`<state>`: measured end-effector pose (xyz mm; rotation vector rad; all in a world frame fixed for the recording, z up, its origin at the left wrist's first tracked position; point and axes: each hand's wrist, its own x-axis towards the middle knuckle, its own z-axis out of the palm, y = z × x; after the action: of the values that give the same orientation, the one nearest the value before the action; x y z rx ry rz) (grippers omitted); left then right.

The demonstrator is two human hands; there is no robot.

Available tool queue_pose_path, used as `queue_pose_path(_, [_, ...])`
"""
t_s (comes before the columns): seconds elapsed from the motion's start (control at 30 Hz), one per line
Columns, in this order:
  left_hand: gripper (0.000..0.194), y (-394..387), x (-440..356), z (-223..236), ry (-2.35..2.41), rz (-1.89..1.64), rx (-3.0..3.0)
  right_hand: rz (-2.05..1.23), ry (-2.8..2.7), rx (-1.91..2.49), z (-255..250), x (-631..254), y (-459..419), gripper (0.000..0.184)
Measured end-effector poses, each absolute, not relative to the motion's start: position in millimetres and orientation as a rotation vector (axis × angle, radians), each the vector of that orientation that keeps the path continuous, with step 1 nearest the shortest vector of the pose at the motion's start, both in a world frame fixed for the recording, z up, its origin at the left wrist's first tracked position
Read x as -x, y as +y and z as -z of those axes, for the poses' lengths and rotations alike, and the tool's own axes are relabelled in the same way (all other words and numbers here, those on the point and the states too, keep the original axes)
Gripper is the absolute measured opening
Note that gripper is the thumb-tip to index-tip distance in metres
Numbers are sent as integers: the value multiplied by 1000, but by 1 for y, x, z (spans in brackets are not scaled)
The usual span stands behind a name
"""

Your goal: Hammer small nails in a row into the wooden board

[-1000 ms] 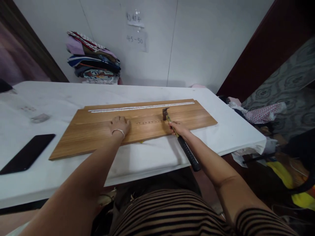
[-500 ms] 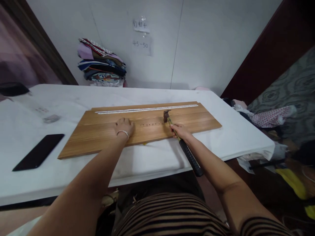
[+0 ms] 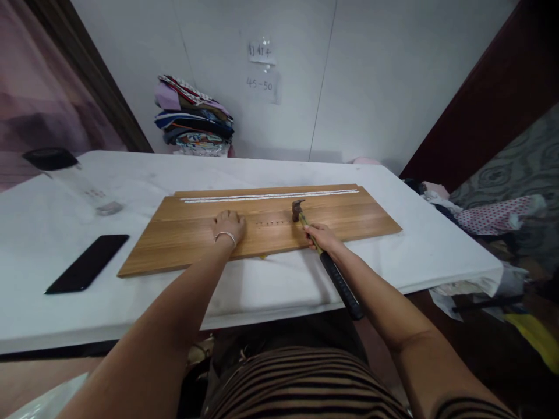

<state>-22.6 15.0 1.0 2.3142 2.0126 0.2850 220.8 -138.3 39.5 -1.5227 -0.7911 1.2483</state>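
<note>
A long brown wooden board [image 3: 174, 233] lies on the white-covered table. My left hand [image 3: 229, 226] rests flat on the board, fingers spread, left of a short row of several small nails [image 3: 271, 223]. In my right hand [image 3: 322, 237] is a claw hammer [image 3: 335, 277], gripped on the shaft near the head, its black handle end sticking out toward me. The rusty hammer head [image 3: 297, 210] is at the right end of the nail row; I cannot tell whether it touches the board. Two thin white strips [image 3: 271, 196] run along the board's far side.
A black phone-like slab [image 3: 87, 264] lies on the table [image 3: 271, 291] at the left. Behind it is a clear container with a dark lid [image 3: 51, 158]. Folded cloths [image 3: 194, 116] are stacked by the wall, and a dotted cloth [image 3: 498, 215] hangs beyond the table's right side.
The whole view has shifted slightly, with the scene sitting further right. My left hand stays on the board, and the hammer remains in my right hand near the same end of the nail row.
</note>
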Motion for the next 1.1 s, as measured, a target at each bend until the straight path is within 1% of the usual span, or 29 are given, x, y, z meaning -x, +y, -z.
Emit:
queue_pose_path(0.17, [50,16,22,0,2008,-282,-2315,-1259,-778,1504,-41,-219,-138,27])
queue_pose_path(0.33, [49,15,22,-1,1999,-293,-2318,-1263,-779,1526,-41,-218,-139,31])
queue_pose_path(0.47, [50,14,22,-2,1998,-287,-2329,-1269,-794,1474,-44,-215,-138,27])
queue_pose_path(0.7, [45,15,22,-3,1999,-291,-2320,-1306,-796,1465,-45,-208,-134,31])
queue_pose_path(1.1, [47,16,22,0,2005,-295,-2325,-1318,-834,1473,-44,-203,-133,34])
